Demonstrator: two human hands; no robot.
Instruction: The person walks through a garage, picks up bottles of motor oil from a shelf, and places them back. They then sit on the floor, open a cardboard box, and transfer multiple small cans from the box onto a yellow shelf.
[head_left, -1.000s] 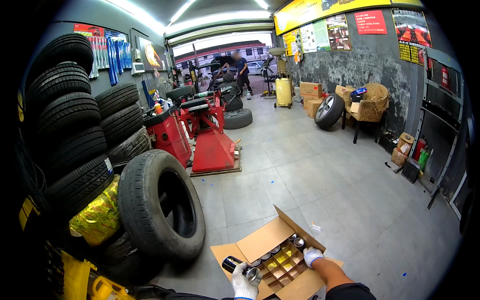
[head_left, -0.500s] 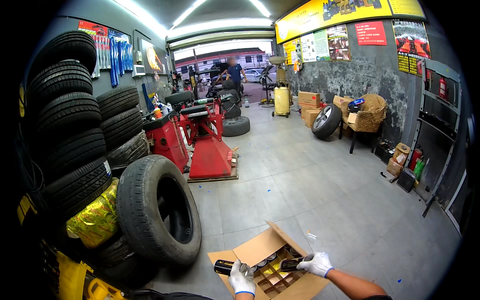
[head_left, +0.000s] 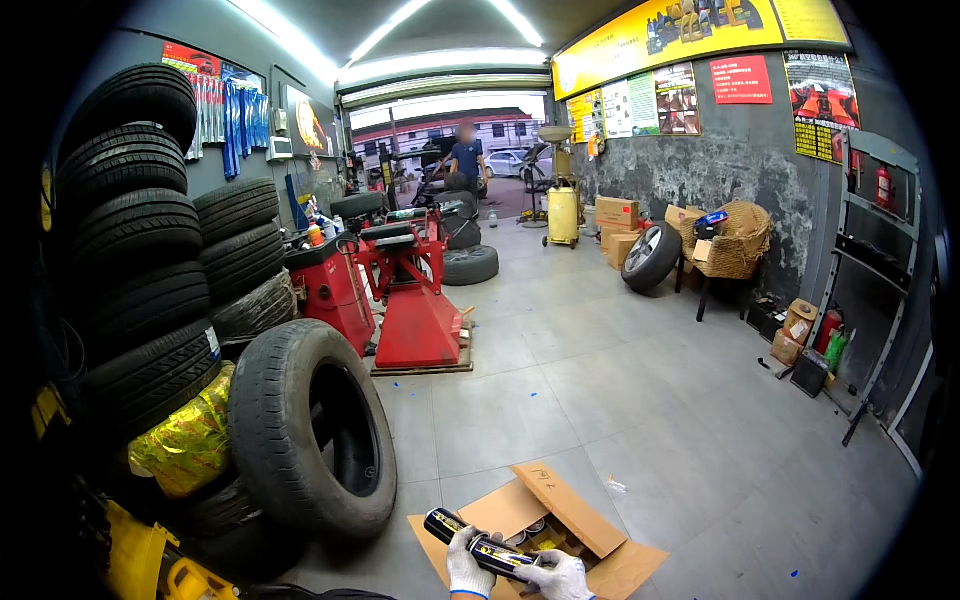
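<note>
My left hand (head_left: 468, 572), in a white knit glove, is closed around a black can (head_left: 443, 521) over the carton's left side. A second black can (head_left: 503, 556) with yellow and white print slants between my hands. My right hand (head_left: 562, 578), gloved too, grips its right end, while its other end lies against my left fingers. Beneath them is an open cardboard carton (head_left: 510, 508) with flaps spread. More cans (head_left: 537, 526) stand upright inside, partly hidden by my hands and a flap.
A large tyre (head_left: 310, 430) leans left of the carton, before stacked tyres (head_left: 140, 230). Beyond stands a red tyre machine (head_left: 415, 330). A wicker chair (head_left: 735, 240) and a wheel (head_left: 652, 258) are along the right wall. A person in dark blue (head_left: 467, 160) stands near the doorway.
My right hand has brought its can leftward, up against my left hand and its can. The carton's far right flap has tipped inward over the opening.
</note>
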